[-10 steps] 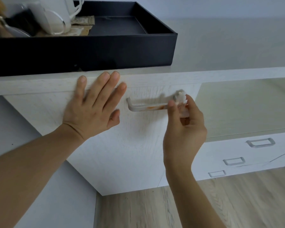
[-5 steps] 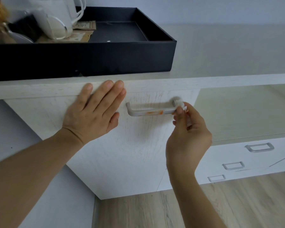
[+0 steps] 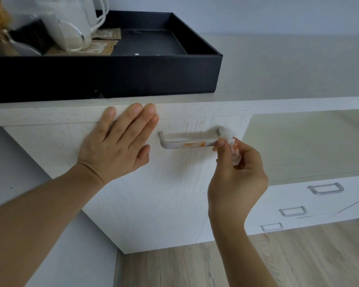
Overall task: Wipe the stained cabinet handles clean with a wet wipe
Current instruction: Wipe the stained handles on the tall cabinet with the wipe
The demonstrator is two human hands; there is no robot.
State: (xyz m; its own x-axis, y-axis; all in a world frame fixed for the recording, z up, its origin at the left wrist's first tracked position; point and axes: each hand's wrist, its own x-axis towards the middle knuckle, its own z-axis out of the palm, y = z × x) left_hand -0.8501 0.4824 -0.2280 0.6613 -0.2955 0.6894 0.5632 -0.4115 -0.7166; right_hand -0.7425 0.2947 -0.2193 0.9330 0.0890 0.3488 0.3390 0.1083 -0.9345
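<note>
While the left hand [image 3: 114, 141] lay flat on the white cabinet door [image 3: 153, 193], the right hand [image 3: 236, 175] pinched the soft, crumpled white wet wipe [image 3: 233, 146] against the stiff, orange-stained metal bar handle's [image 3: 187, 141] right end.

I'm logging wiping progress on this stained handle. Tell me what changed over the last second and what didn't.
The right hand, pinching the wet wipe, slid from over the handle's right stretch out to its right end, uncovering more of the orange stain, which is not wiped off. The left hand stayed flat on the cabinet door. The black tray on top kept its place.
</note>
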